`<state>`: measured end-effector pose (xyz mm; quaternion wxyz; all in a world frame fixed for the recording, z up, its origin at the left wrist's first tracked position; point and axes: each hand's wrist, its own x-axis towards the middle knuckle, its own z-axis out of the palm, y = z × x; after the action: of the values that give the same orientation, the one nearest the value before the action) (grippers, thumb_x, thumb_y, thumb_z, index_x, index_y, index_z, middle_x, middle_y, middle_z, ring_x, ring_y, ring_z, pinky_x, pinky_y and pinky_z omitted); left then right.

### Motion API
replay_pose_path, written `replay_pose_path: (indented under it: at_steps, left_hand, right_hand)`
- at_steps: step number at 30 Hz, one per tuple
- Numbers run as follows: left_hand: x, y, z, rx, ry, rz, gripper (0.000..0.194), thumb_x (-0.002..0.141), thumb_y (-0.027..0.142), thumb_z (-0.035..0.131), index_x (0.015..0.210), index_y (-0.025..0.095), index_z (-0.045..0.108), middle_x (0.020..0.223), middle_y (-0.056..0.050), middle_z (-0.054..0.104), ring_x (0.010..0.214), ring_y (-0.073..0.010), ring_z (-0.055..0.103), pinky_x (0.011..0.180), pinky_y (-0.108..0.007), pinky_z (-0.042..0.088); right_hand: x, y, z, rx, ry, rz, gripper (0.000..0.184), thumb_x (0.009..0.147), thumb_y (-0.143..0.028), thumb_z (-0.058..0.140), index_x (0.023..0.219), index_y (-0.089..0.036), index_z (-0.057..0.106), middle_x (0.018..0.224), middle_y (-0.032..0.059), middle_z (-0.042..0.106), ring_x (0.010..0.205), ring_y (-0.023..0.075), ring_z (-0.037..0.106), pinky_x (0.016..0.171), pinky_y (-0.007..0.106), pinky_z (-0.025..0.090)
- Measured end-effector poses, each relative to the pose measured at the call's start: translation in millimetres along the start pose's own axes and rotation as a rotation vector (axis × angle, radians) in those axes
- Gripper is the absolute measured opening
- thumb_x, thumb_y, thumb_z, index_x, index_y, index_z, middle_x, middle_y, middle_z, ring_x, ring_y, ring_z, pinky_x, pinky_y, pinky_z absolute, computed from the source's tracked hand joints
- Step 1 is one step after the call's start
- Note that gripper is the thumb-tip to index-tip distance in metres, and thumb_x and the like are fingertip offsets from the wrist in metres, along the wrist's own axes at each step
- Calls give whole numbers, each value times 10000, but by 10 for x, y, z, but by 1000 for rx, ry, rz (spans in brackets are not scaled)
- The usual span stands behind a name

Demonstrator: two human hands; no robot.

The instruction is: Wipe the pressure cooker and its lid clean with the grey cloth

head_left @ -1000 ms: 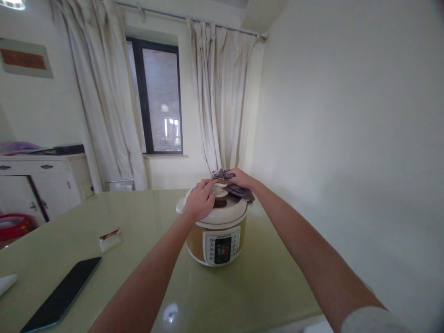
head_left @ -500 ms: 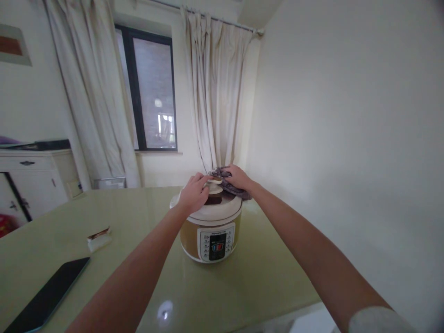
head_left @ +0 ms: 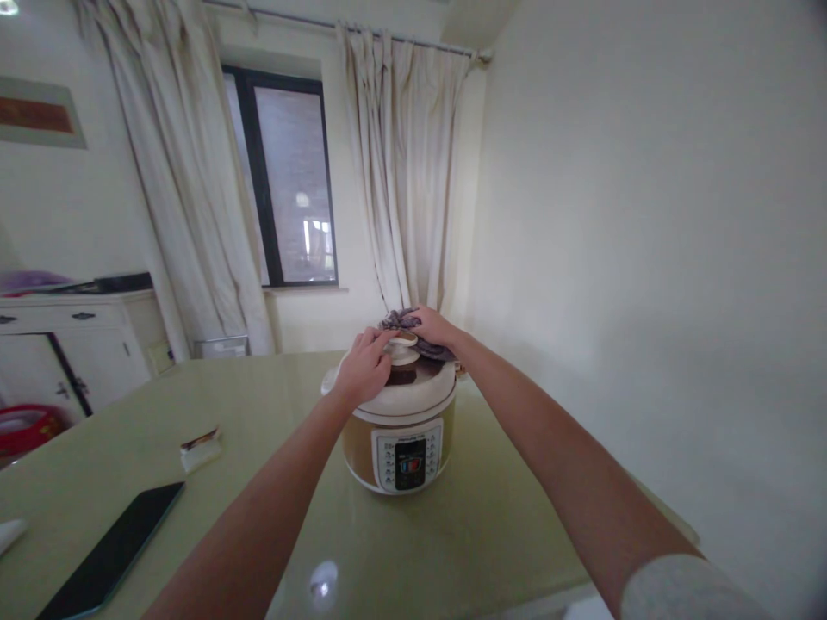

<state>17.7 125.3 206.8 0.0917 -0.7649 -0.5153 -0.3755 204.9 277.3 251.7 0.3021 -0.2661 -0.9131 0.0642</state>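
Observation:
A white and gold electric pressure cooker [head_left: 399, 458] stands upright on the table, its control panel [head_left: 409, 458] facing me. My left hand [head_left: 363, 368] is at the left of the white lid handle [head_left: 405, 353], fingers curled against it and the index finger laid over its top. On the far right side of the lid, my right hand [head_left: 434, 327] is closed on a dark patterned cloth [head_left: 436, 351]. The cloth is bunched behind the handle and rests on the lid. My right fingertips are partly hidden in its folds.
The pale green table [head_left: 271, 413] carries a black tablet-like slab [head_left: 113, 551] and a small white packet [head_left: 200, 449] on the left. A white cabinet [head_left: 96, 336] and a red basin [head_left: 32, 429] stand beyond. Curtains [head_left: 413, 189] and a wall [head_left: 646, 215] bound the back and right.
My right hand has shifted slightly left with the cloth, over the back of the lid. My left hand keeps its place at the handle. The view has turned a little to the left.

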Motion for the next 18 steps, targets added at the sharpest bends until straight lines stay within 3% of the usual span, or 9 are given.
replay_pose_path:
  at_steps: [6,10,13,18]
  left_hand:
    - [25,60,-24,86,-31,-5,530,909,184,481,1420,245,606,1246,-113,562,1180,-307,518,1103,-488,475]
    - [22,70,-20,115,-27,18,550,927,208,468,1469,221,564,1241,-122,569,1177,-314,515,1110,-496,460]
    - [8,66,-20,111,-18,19,563,928,206,470,1483,249,554,1253,-111,574,1192,-309,517,1104,-483,466]
    - [-13,47,-28,66,-36,20,553,939,210,463,1480,270,565,1307,-99,571,1229,-304,515,1111,-470,473]
  right_hand:
    - [-743,167,-319,123,-4,251,281,829,-383,707,939,-134,778,844,15,743,789,190,628,701,263,466]
    - [-1032,247,-426,-66,-17,447,316,897,-448,676,892,-151,786,874,49,772,816,213,661,713,273,471]
    - [-918,243,-343,-240,40,516,344,950,-469,629,949,-169,799,992,92,794,902,241,688,769,290,476]
    - [-299,204,-80,-272,59,519,349,945,-455,637,1108,-185,788,1173,142,774,1026,278,690,814,313,490]
